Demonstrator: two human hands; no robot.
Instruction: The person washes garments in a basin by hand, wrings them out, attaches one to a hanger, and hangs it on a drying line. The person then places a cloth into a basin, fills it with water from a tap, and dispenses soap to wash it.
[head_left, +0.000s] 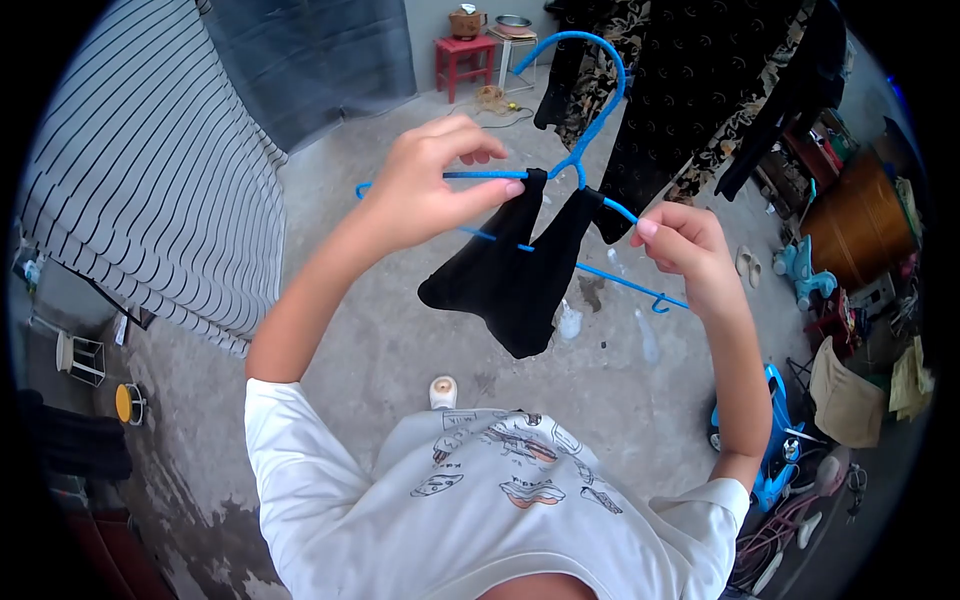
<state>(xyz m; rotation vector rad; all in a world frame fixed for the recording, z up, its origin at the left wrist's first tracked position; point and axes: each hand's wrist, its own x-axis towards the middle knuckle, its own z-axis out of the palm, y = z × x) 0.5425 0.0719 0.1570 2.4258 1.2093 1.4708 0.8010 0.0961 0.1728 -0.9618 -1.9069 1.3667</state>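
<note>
A blue clothes hanger is held up in front of me, hook upward. Over its two arms run the straps of a small black garment, which hangs down in the middle; its exact kind is unclear. My right hand pinches the hanger's right arm between thumb and fingers. At the other side, my left hand has its thumb tip against the hanger beside the left strap. Its fingers are bent above the bar and stand apart from the thumb.
A striped cloth hangs at left, dark patterned clothes at upper right. A red stool stands at the back. On the right are a brown barrel and a blue toy vehicle. A yellow-topped stool is at lower left.
</note>
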